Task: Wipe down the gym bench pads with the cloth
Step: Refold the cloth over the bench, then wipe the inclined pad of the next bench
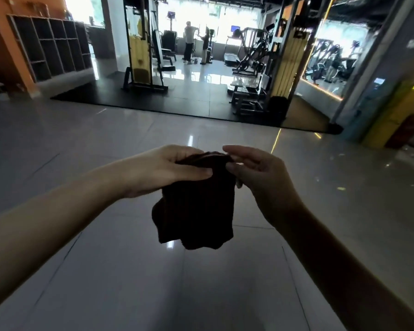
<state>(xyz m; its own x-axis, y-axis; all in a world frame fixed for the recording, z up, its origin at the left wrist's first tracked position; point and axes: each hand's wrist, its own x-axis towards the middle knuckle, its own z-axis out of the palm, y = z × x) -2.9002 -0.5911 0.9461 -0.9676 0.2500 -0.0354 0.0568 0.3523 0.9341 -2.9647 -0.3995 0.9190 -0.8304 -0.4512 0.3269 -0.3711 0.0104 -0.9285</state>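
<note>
**Cloth.** Quantity: one. The cloth (196,206) is dark, folded or bunched, and held in the air above the tiled floor (105,271), clear of it. Its long axis runs vertically: the gathered upper edge is level with the hands and the loose lower edge hangs straight down toward the floor. The lower edge is uneven, with a rounded lobe on the left side.

**Hands.** Quantity: two, both bare, both on the upper edge of the cloth.
- Left hand (163,170): grasping the cloth, fingers wrapped behind the upper edge, thumb laid flat across the front and pointing right.
- Right hand (261,177): pinching the upper right corner of the cloth, thumb against the fabric, fingers loosely curved above it.

**Surroundings.** Beyond the tiles lies one black floor mat (153,99), well apart from the cloth. Two yellow weight stacks stand on it, one at the left (140,60) and one at the right (285,65). One open cubby shelf (53,48) stands along the left wall. Two people (189,39) stand far back by the bright windows. Bench pads cannot be made out clearly among the machines.
</note>
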